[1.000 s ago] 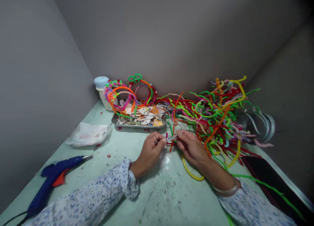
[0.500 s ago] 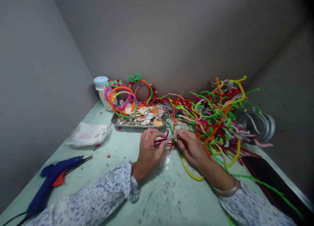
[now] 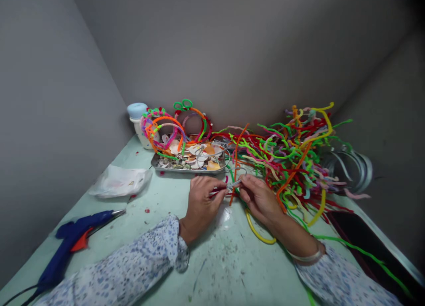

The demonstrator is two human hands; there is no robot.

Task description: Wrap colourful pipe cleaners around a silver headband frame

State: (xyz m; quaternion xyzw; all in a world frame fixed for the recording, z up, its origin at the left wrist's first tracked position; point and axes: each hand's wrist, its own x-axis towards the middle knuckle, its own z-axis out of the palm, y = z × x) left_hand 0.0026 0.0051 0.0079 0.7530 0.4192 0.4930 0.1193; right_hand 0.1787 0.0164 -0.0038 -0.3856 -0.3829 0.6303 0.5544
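My left hand [image 3: 203, 204] is closed, its thumb and fingertips pinching a dark magenta pipe cleaner [image 3: 215, 193]. Close to its right, my right hand [image 3: 260, 200] pinches a thin silver-grey strip [image 3: 235, 183], perhaps the end of a metal headband. The strip reaches to the left fingertips, where the pipe cleaner meets it; whether it is wrapped around cannot be made out. Just beyond both hands, an orange pipe cleaner [image 3: 236, 151] lies on the table. A yellow pipe cleaner [image 3: 257, 235] curves below my right hand.
Behind the hands, a metal tray [image 3: 175, 170] holds shells and pipe-cleaner-covered headbands [image 3: 166, 120]. A tangled pipe cleaner heap [image 3: 292, 151], metal headbands [image 3: 361, 171] and a dark phone [image 3: 361, 244] are right. Left are a glue gun [image 3: 71, 239], plastic bag [image 3: 120, 181] and blue-lidded bottle [image 3: 141, 131].
The left fingertips have shifted slightly, covering more of the magenta pipe cleaner where it meets the strip. My right hand stays almost still.
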